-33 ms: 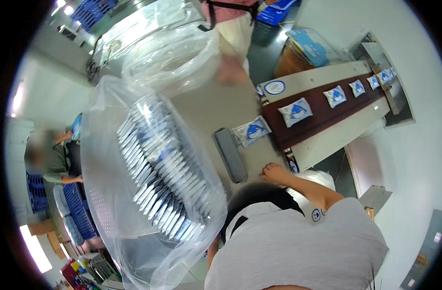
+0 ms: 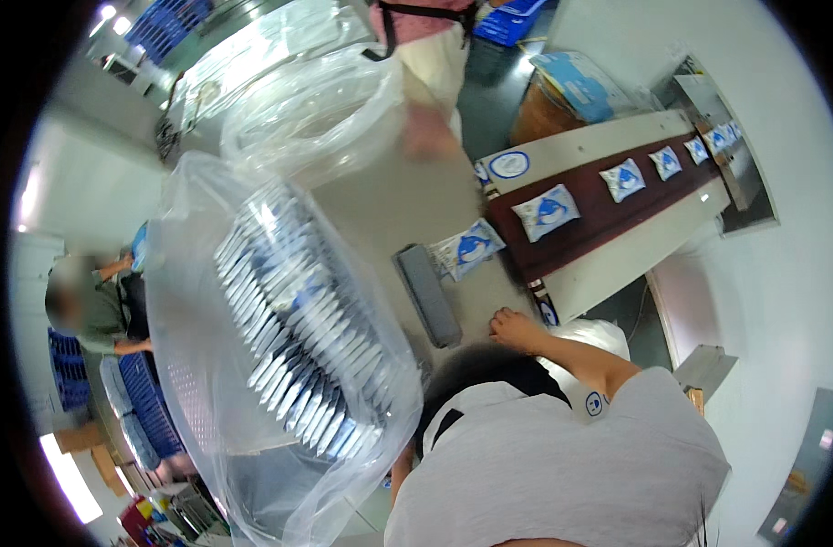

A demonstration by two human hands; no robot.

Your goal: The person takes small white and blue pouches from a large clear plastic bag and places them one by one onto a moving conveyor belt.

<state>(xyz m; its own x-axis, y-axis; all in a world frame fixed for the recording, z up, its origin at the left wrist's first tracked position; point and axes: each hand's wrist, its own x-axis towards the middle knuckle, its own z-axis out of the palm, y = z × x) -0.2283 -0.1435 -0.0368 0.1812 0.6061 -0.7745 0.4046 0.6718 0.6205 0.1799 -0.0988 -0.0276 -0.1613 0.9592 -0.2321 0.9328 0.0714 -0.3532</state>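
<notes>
- Your right hand (image 2: 515, 330) is at the near edge of the table (image 2: 366, 205), its fingers loosely curled and close together; you cannot tell from this view whether they pinch anything.
- Your left hand is hidden, so its fingers cannot be told; only part of your left forearm (image 2: 401, 470) shows, beside your grey shirt (image 2: 571, 456) and next to the bag.
- The grey block (image 2: 427, 296) lies on the table to the left of your right hand, near it but apart.
- The loose packet (image 2: 469, 249), white with a blue figure, lies slanted between the block and the belt (image 2: 558, 252); its left end meets the block's upper end.
- The clear bag (image 2: 181, 292) stands to your left, big and crumpled, with the packed packets (image 2: 298, 310) inside, ranged in close rows on their edges.
- On the dark red belt, more packets (image 2: 546, 212) lie in a spaced line, reaching back to the wall opening at the upper right.
- Past the bag, a second clear bag (image 2: 311, 114) lies spread across the table.
- A co-worker (image 2: 102, 310) is at the far left, near blue crates (image 2: 147, 392).
- Another person, in a pink top (image 2: 424, 23), stands across the table.
</notes>
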